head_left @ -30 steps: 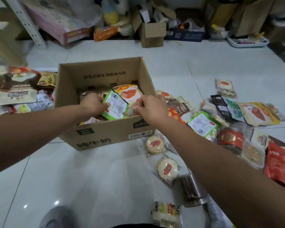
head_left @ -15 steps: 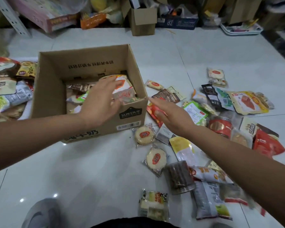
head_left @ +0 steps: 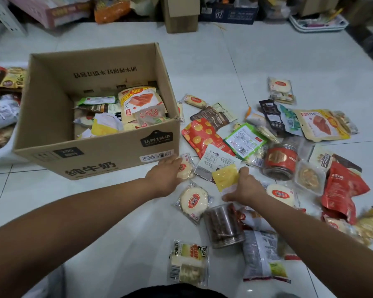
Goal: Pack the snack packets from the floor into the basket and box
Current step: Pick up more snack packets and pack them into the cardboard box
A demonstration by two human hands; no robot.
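- The left hand [head_left: 165, 178] had its fingers [head_left: 175, 162] curled over the near edge of a round cake packet [head_left: 187, 168]. This grasp suited a flat disc sealed in slack, clear film.
- The round cake packet lay on the floor [head_left: 116, 211], just beside the near right corner of the box [head_left: 108, 155]. A short lift over the box wall would likely have been enough.
- The right hand [head_left: 247, 189] pinched a yellow packet [head_left: 224, 176], thumb on top and fingers at its lower edge. The packet was thin, glossy and rectangular, and partly overlapped a white printed sachet [head_left: 215, 160].
- Using both hands at once was probably meant to move two items per trip.
- A second round cake packet [head_left: 193, 201] and a clear ribbed jar [head_left: 223, 225] on its side lay between the forearms.
- The box was corrugated cardboard, open-topped and partly filled with foil and film pouches, mostly against its right wall.
- The basket [head_left: 0, 157], white and smooth-rimmed, stood at the left edge of the floor area, touching or just beside the box. It held packets.
- Many packets were still spread across the floor to the right of the box.
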